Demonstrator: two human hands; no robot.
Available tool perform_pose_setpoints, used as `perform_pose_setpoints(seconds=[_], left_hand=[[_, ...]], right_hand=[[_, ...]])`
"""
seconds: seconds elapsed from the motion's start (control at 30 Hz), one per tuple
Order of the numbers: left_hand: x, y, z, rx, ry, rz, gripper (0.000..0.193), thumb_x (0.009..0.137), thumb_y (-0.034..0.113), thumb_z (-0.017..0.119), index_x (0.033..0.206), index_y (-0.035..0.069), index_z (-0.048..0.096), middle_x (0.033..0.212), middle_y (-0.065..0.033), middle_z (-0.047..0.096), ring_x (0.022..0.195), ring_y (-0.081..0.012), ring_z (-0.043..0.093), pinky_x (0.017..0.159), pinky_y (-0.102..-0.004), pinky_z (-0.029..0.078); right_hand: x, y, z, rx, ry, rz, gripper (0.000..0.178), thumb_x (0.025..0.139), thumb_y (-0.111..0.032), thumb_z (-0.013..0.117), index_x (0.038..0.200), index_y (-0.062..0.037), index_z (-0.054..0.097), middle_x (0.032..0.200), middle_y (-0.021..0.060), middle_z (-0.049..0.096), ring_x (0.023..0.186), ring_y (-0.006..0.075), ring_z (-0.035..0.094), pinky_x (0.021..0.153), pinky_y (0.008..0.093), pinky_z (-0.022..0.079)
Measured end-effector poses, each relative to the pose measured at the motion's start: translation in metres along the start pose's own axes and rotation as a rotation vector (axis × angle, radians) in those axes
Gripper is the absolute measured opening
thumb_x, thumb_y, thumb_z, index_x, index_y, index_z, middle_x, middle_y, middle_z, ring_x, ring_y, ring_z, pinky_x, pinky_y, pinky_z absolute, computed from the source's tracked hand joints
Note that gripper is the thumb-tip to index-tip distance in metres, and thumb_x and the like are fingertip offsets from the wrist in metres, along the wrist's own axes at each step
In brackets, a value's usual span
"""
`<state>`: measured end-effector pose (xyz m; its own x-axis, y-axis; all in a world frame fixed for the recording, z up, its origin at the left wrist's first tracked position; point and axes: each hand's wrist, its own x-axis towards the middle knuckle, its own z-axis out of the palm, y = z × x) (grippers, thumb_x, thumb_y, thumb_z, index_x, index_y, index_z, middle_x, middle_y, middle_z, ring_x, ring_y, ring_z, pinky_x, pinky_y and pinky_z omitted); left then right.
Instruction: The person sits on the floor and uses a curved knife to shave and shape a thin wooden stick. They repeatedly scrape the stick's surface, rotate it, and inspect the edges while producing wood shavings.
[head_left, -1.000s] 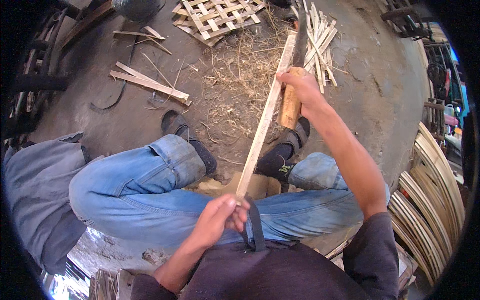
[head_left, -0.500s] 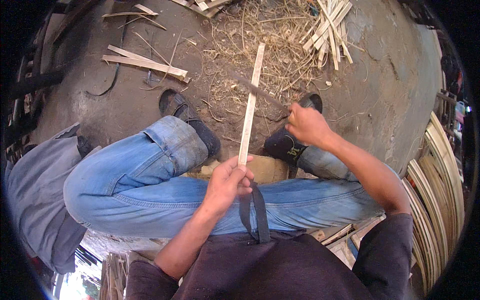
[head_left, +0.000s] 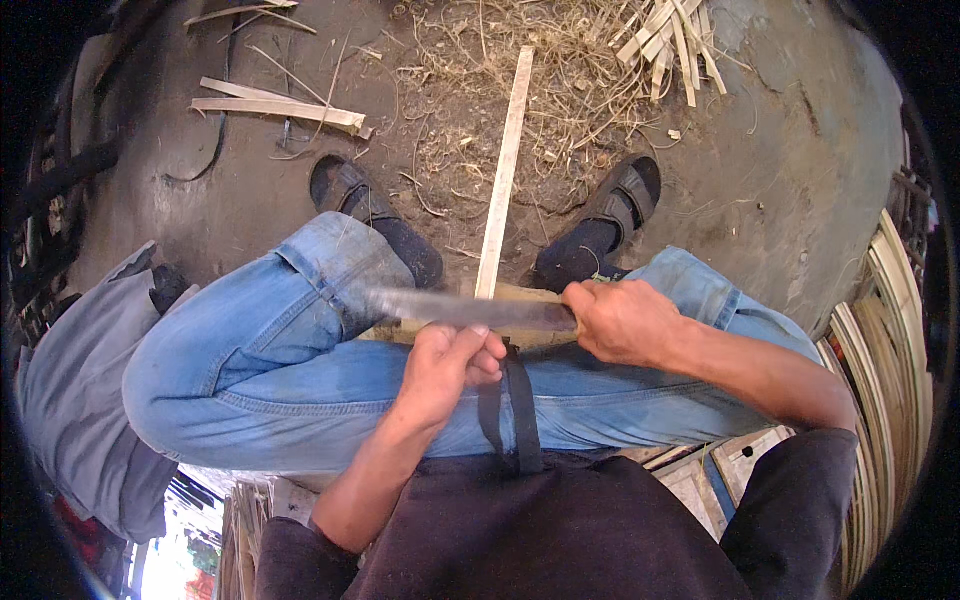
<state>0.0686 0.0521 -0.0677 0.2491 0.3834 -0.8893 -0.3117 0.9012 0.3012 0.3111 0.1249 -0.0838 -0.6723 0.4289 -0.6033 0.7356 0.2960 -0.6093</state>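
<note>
Left hand [head_left: 440, 362] pinched the near end of the pale strip [head_left: 507, 165], which stuck out over the shavings [head_left: 575, 135]; right hand [head_left: 628, 322] gripped the knife [head_left: 540, 316], blurry, crossing close by. Imo light, shallow strokes worked best, edge angled clear of that pinch.

Bare grey-brown floor [head_left: 780, 200], worn and uneven, scattered with pale shavings [head_left: 580, 110] at the top, a faint sheen toward upper right, dark bars [head_left: 75, 168] along the shadowed left edge, bright white glare [head_left: 175, 560] at lower left.
</note>
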Motion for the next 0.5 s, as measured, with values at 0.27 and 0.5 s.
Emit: perform_pose_setpoints(seconds=[0.27, 0.5], left_hand=[[-0.002, 0.000, -0.009, -0.173, -0.046, -0.076, 0.021, 0.098, 0.019, 0.048, 0.106, 0.002, 0.058, 0.078, 0.0014, 0.053, 0.067, -0.0066, 0.050, 0.061, -0.0239, 0.046], [0.000, -0.004, -0.009, -0.184, -0.012, -0.060, 0.021, 0.097, 0.018, 0.048, 0.106, 0.002, 0.058, 0.076, 0.0015, 0.051, 0.065, -0.0062, 0.047, 0.058, -0.0236, 0.043]], right_hand=[[0.004, 0.007, 0.012, -0.039, 0.084, 0.008, 0.022, 0.079, -0.012, 0.060, 0.095, 0.0000, 0.049, 0.074, 0.0228, 0.063, 0.065, 0.0428, 0.064, 0.058, 0.0519, 0.052], [0.027, 0.025, -0.003, -0.062, 0.116, 0.152, 0.016, 0.084, -0.012, 0.054, 0.091, 0.0020, 0.049, 0.081, 0.0258, 0.065, 0.074, 0.0435, 0.066, 0.066, 0.0541, 0.053]])
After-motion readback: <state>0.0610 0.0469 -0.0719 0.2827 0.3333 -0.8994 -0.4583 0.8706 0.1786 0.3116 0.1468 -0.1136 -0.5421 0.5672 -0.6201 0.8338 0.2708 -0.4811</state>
